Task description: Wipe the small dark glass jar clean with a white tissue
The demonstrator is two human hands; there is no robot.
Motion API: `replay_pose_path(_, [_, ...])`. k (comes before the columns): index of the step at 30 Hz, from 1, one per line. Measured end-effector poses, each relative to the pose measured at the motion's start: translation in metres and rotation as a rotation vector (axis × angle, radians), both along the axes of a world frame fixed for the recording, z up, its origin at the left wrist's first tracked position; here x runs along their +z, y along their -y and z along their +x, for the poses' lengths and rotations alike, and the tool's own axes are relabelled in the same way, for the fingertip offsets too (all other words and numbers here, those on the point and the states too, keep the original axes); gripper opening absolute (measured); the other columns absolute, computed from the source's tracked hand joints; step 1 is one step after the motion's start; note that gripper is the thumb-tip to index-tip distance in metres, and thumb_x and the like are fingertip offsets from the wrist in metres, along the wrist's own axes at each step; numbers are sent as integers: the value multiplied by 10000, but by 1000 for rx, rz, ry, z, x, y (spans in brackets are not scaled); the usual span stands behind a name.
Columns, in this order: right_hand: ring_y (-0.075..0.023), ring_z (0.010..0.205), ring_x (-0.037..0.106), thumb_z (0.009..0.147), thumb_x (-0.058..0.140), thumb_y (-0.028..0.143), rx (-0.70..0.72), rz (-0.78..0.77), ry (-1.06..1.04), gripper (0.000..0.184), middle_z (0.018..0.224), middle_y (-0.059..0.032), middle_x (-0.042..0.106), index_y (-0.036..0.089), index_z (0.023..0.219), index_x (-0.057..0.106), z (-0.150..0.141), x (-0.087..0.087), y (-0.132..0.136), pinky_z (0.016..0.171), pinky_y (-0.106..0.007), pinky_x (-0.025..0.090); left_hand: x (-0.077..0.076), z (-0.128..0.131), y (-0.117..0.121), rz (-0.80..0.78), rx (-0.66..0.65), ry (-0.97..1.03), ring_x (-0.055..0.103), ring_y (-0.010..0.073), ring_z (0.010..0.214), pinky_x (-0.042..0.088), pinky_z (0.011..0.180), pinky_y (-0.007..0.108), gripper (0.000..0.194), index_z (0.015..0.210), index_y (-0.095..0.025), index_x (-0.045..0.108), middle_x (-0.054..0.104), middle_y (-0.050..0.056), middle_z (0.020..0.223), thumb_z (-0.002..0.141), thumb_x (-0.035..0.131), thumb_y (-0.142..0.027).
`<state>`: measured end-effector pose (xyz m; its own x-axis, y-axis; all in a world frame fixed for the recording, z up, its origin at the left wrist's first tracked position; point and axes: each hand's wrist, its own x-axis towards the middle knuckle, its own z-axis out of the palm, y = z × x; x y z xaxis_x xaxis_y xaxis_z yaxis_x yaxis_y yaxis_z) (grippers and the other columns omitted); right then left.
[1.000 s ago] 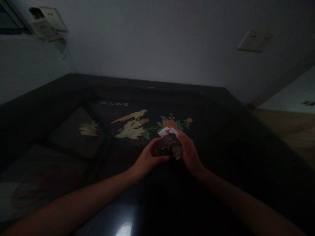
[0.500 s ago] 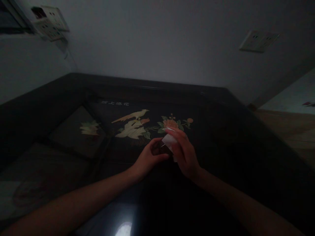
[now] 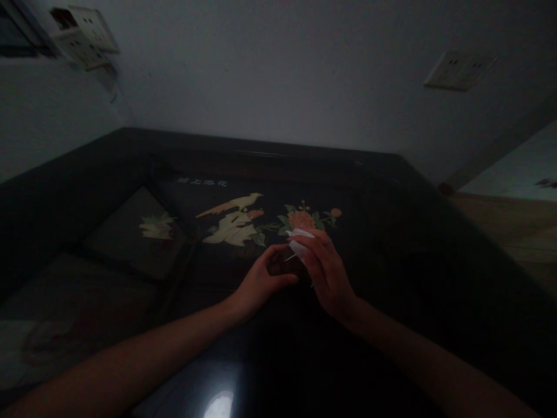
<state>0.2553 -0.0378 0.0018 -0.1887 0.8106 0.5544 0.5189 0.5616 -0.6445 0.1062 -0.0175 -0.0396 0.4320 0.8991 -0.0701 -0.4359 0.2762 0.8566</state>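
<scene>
In the middle of the head view, my left hand [image 3: 265, 276] curls its fingers and thumb round a small dark object [image 3: 292, 266]. A thin bright line shows along it; the dim light hides its exact kind. Against its right side my right hand [image 3: 328, 273] presses a crumpled white tissue [image 3: 299, 247], pinched under bent fingers. Both hands are close together above the dark glossy tabletop [image 3: 243, 342]. Just beyond them lies a coloured inlay of a bird [image 3: 237, 203] and a pink flower [image 3: 301, 219] with leaves.
The tabletop's raised dark rim [image 3: 261, 145] runs along a pale wall [image 3: 278, 69]. Wall sockets [image 3: 459, 71] are at the right, and more sockets [image 3: 82, 46] at the upper left. A wooden floor [image 3: 509, 220] shows beyond the right edge.
The tissue and my right fingers have shifted slightly over the dark object, and the tissue looks more bunched. My left hand has stayed nearly still.
</scene>
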Motion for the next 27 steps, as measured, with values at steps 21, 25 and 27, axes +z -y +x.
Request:
replay_pose_path(21, [-217,1061,622,966,318,476,0,-365,-373,450,1107,-58,692,222,1080,672,8,-3,-14,930,-357,477,5,0,1,-15,-30,-6,608,236,1030,463,892,327,505,999,-191,593,647,66,1129,551,802,-89])
replay_pose_path(25, [-210,1036,637,965,334,460,5,-392,-409,429,1077,-53,704,220,1061,676,7,-2,-15,931,-353,482,10,0,1,-28,-15,-13,614,242,1015,472,886,342,507,978,-190,590,642,64,1126,530,801,-81])
replay_pose_path(27, [-204,1051,626,982,303,412,1,-302,-334,414,1094,-58,691,223,1100,651,6,-1,-11,937,-357,479,10,0,1,-13,-12,-42,612,248,1011,476,879,343,507,973,-187,596,649,66,1105,524,805,-81])
